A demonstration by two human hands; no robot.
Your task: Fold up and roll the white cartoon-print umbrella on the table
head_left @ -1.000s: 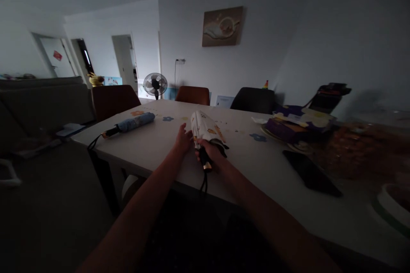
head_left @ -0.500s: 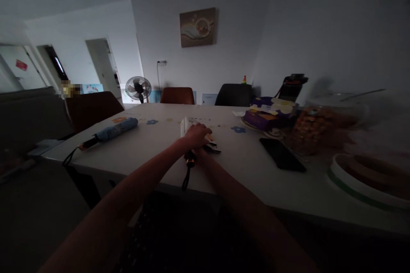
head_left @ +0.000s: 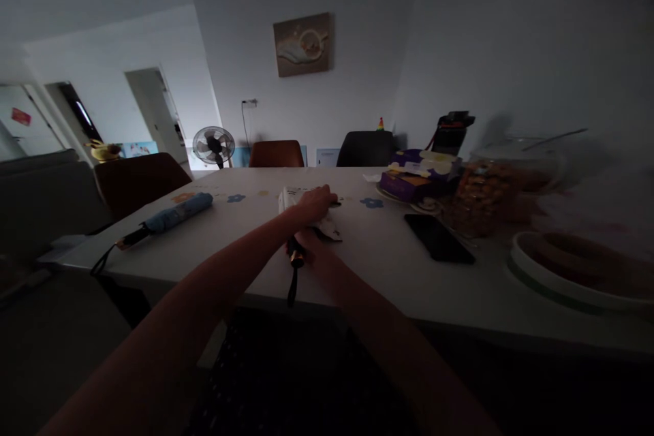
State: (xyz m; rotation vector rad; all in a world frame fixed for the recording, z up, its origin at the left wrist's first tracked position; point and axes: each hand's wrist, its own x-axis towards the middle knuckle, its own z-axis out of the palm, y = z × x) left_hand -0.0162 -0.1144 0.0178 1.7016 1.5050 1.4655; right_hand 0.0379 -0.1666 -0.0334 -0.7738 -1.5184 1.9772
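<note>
Head view: a furled blue umbrella (head_left: 178, 212) lies on the left of the table (head_left: 378, 245); right of it, before the person, is the white umbrella (head_left: 286, 198) — probably light, its cloth soft and slippery, its shaft stiff. The right hand (head_left: 309, 243) grips its black handle (head_left: 295, 246), likely the firmest hold; the left hand (head_left: 317, 203) lies across the cloth — whether closed, I cannot tell

On the worktop (head_left: 368, 272), beneath the left hand (head_left: 317, 203): first umbrella (head_left: 288, 198). Left of it, second umbrella (head_left: 178, 212). Right of it, smartphone (head_left: 438, 238), then jar (head_left: 483, 192). Behind it, chair (head_left: 276, 154).
</note>
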